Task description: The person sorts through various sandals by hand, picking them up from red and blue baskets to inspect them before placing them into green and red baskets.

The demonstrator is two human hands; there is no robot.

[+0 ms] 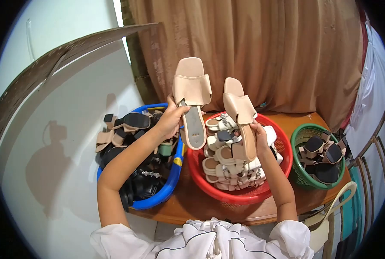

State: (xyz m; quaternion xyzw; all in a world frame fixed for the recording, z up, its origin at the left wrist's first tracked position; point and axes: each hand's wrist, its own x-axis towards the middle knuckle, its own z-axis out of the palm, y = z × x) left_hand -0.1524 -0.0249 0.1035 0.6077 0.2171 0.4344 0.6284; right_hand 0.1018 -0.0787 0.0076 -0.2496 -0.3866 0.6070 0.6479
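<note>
Both hands are closed on beige slide sandals above the red basket (220, 198). The left hand (171, 120) grasps one sandal (192, 90) by its side just behind the strap, the thumb pressed on the grey footbed. This sandal is held toe up over the red basket's left rim, its inside facing the person. The right hand (260, 134) grips the other beige sandal (241, 105) near the middle, over the middle of the red basket; it tilts, toe up and to the left, with its block heel (238, 151) showing. The two sandals are apart.

Inside the red basket lie white sandals (227, 154), several with metal trim, stacked close together. To the red basket's left stands a blue basket (158, 202) heaped with black and beige shoes (134, 121). To its right, a smaller green basket (305, 183) holds sandals with dark soles (326, 152). The red basket rests on a brown wooden bench (192, 203). Behind it hangs a brown curtain (253, 52); beyond the green basket, nearer the person, is a cream bag (321, 235) with a looped strap.
</note>
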